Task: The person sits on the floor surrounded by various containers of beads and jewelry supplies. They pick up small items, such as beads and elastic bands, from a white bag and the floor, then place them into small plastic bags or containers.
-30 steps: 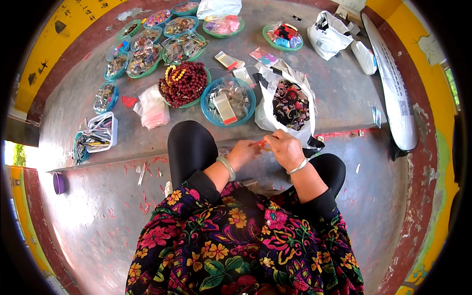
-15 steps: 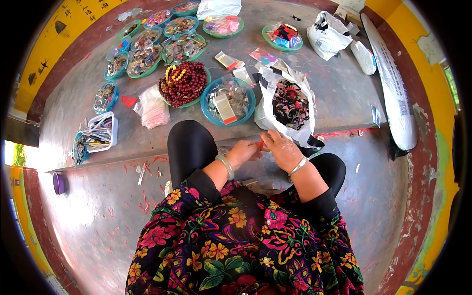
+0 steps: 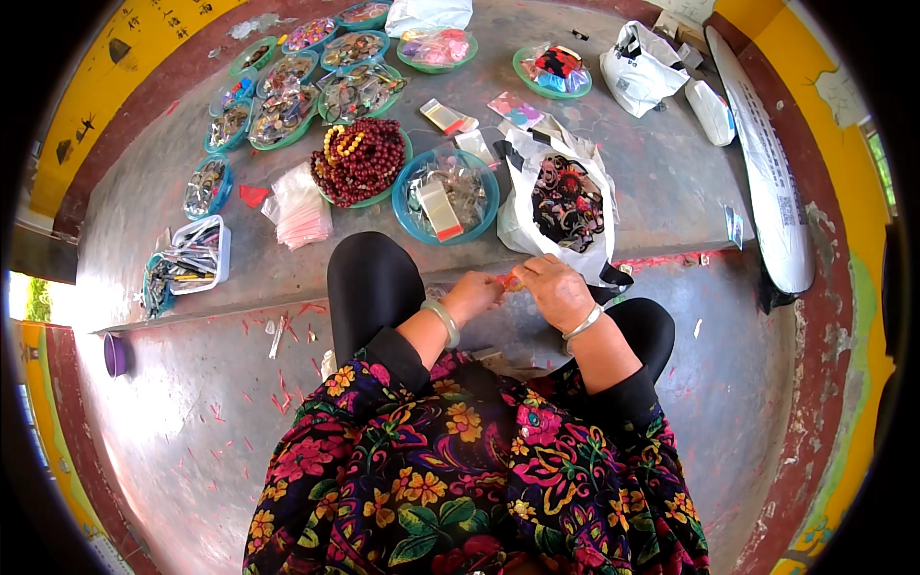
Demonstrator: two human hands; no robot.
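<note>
My left hand (image 3: 474, 296) and my right hand (image 3: 559, 291) meet above my lap, fingers pinched together. Between their fingertips is a small orange-red thing (image 3: 513, 283), too small and covered to name. Just beyond my right hand stands an open white bag (image 3: 517, 228), filled with dark, pink and reddish rings that look like hair ties (image 3: 567, 203). Left of that bag sits a blue basin (image 3: 400, 213) of clear-wrapped items, with a white and orange card pack (image 3: 440, 212) lying on top.
Dark red beads (image 3: 356, 168) heap on a green plate. Pink-edged plastic bags (image 3: 301, 216) lie beside them. Several basins of trinkets stand at the far left, near a white tray of pens (image 3: 226, 251). A long white wrapped roll (image 3: 764, 163) lies at right. Red scraps litter the floor.
Both hands stay in nearly the same place. The fingers have shifted slightly around the small orange-red thing, and the view has moved a little.
</note>
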